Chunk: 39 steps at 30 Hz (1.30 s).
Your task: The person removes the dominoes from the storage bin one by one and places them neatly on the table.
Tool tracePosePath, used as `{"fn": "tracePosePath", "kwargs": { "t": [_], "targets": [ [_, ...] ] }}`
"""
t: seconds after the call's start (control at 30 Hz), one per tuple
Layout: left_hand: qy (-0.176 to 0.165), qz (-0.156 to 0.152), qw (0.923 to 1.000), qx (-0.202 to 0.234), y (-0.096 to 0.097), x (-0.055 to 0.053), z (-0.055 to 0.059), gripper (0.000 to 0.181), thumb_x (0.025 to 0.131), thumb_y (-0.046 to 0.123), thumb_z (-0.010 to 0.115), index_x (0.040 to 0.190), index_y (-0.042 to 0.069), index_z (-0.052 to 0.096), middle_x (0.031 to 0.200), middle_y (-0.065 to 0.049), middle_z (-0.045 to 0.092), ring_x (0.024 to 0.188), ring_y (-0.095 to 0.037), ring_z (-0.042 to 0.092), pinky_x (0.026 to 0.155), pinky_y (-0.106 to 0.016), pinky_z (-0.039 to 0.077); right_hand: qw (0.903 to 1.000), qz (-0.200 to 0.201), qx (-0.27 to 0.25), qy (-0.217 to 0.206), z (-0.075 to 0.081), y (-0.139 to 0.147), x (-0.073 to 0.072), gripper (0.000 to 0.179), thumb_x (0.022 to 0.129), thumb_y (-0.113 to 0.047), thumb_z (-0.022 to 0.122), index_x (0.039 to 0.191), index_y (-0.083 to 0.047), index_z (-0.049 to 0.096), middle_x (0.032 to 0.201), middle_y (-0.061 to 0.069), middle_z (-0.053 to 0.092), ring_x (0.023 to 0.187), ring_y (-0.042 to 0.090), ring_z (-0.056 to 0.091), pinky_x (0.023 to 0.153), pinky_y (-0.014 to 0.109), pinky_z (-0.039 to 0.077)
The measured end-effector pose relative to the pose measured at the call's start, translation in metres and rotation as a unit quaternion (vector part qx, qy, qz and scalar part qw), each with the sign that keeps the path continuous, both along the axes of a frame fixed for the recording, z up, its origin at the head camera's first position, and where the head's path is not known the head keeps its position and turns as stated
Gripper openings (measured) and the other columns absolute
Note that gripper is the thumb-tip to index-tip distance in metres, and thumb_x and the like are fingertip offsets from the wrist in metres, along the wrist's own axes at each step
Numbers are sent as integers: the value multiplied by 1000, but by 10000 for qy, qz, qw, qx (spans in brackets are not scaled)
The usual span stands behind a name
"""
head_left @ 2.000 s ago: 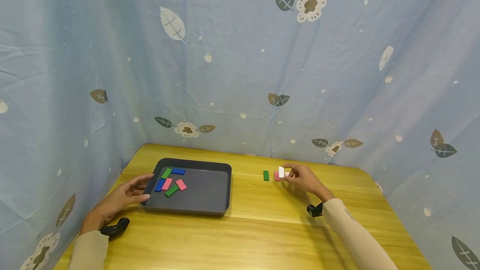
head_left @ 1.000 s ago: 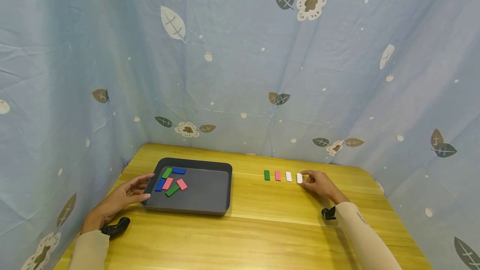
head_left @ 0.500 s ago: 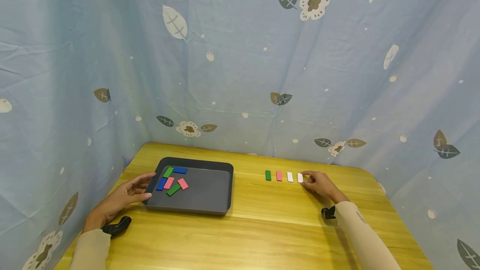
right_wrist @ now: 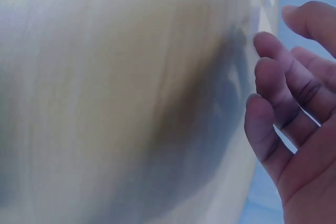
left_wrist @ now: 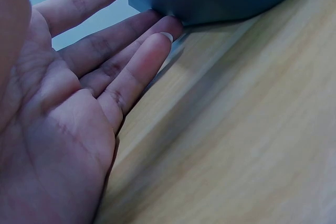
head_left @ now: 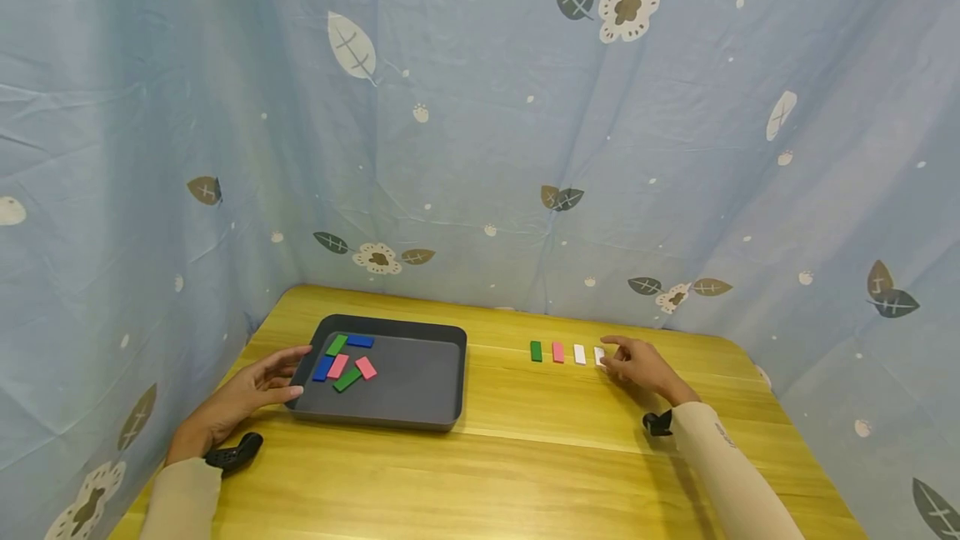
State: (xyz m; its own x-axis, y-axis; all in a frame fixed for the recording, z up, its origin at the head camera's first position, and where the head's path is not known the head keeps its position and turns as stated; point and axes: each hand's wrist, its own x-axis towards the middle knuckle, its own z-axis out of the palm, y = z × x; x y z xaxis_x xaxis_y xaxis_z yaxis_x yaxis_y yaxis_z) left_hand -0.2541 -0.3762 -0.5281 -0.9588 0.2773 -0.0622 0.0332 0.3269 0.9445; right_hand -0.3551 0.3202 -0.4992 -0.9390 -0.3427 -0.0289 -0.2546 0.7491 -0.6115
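My left hand point(head_left: 251, 390): loose and wide, with fingertips touching the left side of the dark gray, shallow, four-sided tray point(head_left: 412, 386).
My right hand point(head_left: 637, 367): slightly wide, finger and thumb apart, right at the white flat block farthest right point(head_left: 598, 352); I can't tell if they touch it.
Block row: right of the tray, a green flat block point(head_left: 536, 351), a pink flat block point(head_left: 557, 352), another white flat block point(head_left: 579, 354), then that last white one, with gaps between.
Tray blocks: two green, two blue and two pink flat blocks point(head_left: 366, 367), all toward the left.
Table: yellow wood point(head_left: 487, 473).
Curtain: blue cloth with leaves and flowers point(head_left: 480, 107), on the far side.
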Motion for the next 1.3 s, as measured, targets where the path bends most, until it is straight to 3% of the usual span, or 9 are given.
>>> {"fn": "tracePosePath", "kwargs": {
  "t": [0.37,0.6,0.73,0.83,1.03,1.17,1.3],
  "targets": [
    [-67,3,9999,94,-1,1,-1,69,101,21,69,161,16,36,160,-17,32,128,-38,40,94,-45,46,9992,94,-1,401,15,-34,-1,50,97,-19,74,142,-3,60,83,3,68,70,24,61,61,30,47],
    [-31,-34,9999,101,-1,-2,-3,68,101,20,69,161,15,36,160,-17,32,129,-39,39,94,-45,46,9986,284,-91,441,22,-58,-3,48,97,-19,74,142,-5,61,86,10,71,67,19,60,61,30,48],
    [-27,-31,9999,93,-2,-3,-3,68,101,21,69,161,15,36,160,-17,31,131,-41,38,94,-45,46,9980,328,-167,522,25,-73,-4,45,96,-20,76,139,-10,64,84,4,70,65,16,59,60,29,49],
    [-34,-27,9999,93,-2,-3,-3,68,101,21,69,161,15,36,160,-17,30,131,-41,38,94,-45,46,9975,407,-270,502,27,-85,-4,45,96,-20,75,139,-10,64,83,3,70,65,22,61,59,29,49],
    [-103,-31,9999,93,-1,-3,-2,69,101,21,69,161,15,36,160,-18,30,132,-42,38,95,-45,46,9962,687,-483,248,30,-107,-4,47,99,-20,73,143,-10,60,90,18,72,71,40,67,59,29,49],
    [-50,-27,10000,75,-1,-3,-3,69,101,21,69,161,15,36,160,-18,31,132,-42,38,95,-45,45,9943,849,-633,145,33,-121,-6,48,99,-19,72,145,-12,59,93,20,71,66,46,64,54,31,49],
    [-3,-1,10000,78,-1,-3,-4,69,101,20,69,161,14,36,160,-18,32,132,-42,38,96,-45,45,9925,1032,-586,307,34,-136,-8,47,100,-24,71,144,-16,60,92,14,71,63,42,60,51,31,48]
  ]
}}
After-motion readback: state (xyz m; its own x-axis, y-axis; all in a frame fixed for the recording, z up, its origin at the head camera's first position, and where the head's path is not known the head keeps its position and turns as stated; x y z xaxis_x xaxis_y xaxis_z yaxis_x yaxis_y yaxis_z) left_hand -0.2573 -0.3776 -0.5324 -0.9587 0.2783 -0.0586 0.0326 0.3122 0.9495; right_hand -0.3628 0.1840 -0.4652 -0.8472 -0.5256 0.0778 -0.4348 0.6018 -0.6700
